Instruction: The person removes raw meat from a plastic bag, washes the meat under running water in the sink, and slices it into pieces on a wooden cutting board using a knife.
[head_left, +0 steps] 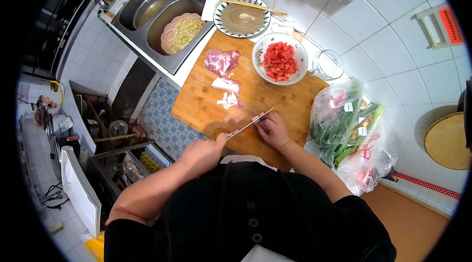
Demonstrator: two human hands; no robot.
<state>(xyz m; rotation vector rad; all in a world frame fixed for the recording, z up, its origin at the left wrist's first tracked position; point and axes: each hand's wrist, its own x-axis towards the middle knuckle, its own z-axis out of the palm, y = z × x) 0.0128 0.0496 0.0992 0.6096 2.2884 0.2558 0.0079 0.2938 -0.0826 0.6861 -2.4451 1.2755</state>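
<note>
My left hand [204, 153] is wrapped round the handle end of a kitchen knife [244, 127], whose blade is seen edge-on and slants up to the right over the wooden cutting board [295, 109]. Bits of pinkish meat show along the blade. My right hand [273, 130] is closed, its curled fingers beside the blade near the tip. What they hold is hidden. Farther up the board lie a large piece of raw meat [221, 61], a smaller fatty slab [227, 84] and some white fatty scraps [228, 100].
A bowl of chopped tomatoes [254, 67] stands on the board's far right, with a patterned plate [241, 18] bearing chopsticks behind. Bean sprouts fill a pink basket [168, 33] in the sink [147, 40]. Right are a glass [327, 65] and bagged greens [339, 119].
</note>
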